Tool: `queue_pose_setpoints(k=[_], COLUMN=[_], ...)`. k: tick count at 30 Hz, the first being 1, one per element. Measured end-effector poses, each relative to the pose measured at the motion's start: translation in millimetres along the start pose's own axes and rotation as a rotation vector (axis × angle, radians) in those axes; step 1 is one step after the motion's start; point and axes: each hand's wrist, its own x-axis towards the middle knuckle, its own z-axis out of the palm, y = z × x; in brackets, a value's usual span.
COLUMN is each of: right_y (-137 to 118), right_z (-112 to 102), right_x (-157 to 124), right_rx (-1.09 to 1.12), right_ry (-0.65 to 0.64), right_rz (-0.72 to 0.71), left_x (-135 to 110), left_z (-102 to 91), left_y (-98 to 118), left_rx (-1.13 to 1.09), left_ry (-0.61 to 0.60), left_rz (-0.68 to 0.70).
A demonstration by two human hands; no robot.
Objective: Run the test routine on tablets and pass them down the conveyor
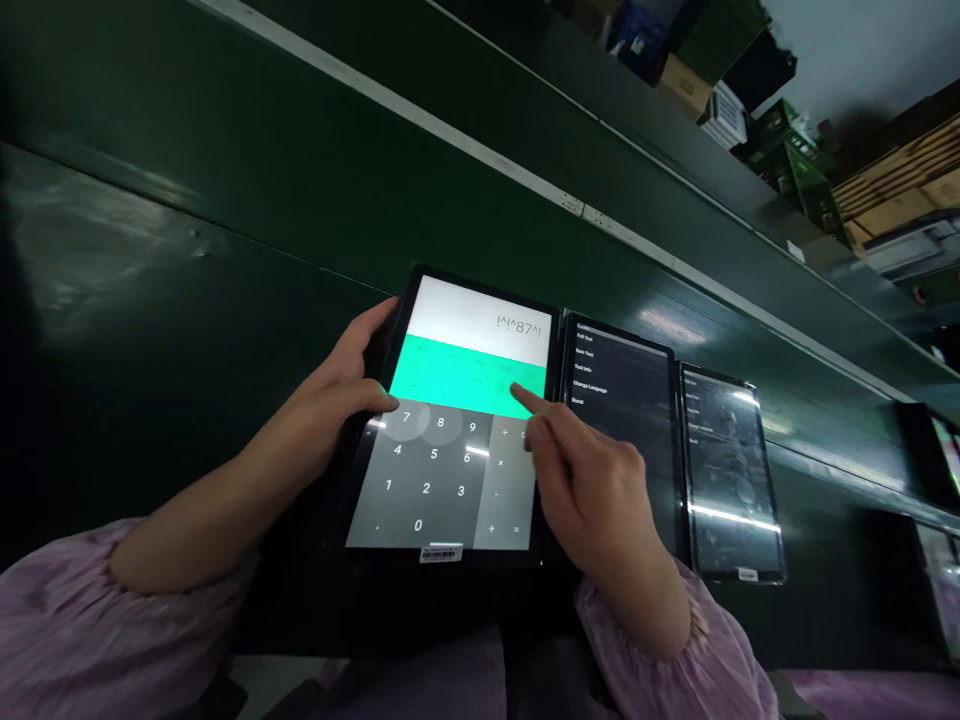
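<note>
A tablet [450,440] lies tilted on the dark green bench [187,280], just in front of the person, its screen lit with a calculator: a white strip with digits at the far end, a bright green band below it, and a grey number pad nearest the body. A small white barcode label [441,552] sits on the tablet's near edge.

The left hand [349,385] holds the tablet by its left edge, the grip clenched on it with the fingers curled round the side and the thumb lying across the glass near the top of the number pad. The right hand [592,480] hovers over the right part of the screen; its grip is loose and holds nothing, the index finger stretched out with the tip touching the lower edge of the green band, the other fingers folded under. Both wrists come out of pale pink sleeves [67,620].

Just beside the tablet on the right lies a second tablet [622,400], dark with a short white menu list, partly covered by the right hand. Next to that is a third tablet [731,480], its dark screen catching reflections. Further right, more screens [941,450] show at the frame edge. Behind the bench runs a long green rail with a pale strip [465,140], and beyond it stand cardboard boxes [900,180] and green crates [795,150]
</note>
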Motion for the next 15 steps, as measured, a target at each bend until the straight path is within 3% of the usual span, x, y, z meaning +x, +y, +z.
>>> queue_pose_setpoints(k=[4,11,15], right_y=[-2.3,34.0,56.5], right_z=[-1.7,-34.5,-40.6], right_x=[-1.3,-7.1,-8.5], right_rx=[0.023,-0.056,-0.083], right_ry=[-0.1,0.196,0.179], right_rz=[0.001,0.244,0.288], left_x=[-1.2,-0.3,-1.1], left_z=[2.7,3.3,8.7], left_y=[0.1,5.5,15.3], left_rx=[-0.017,0.017,0.036], left_ry=[0.027,0.098,0.124], left_rz=[0.026,0.003,-0.059])
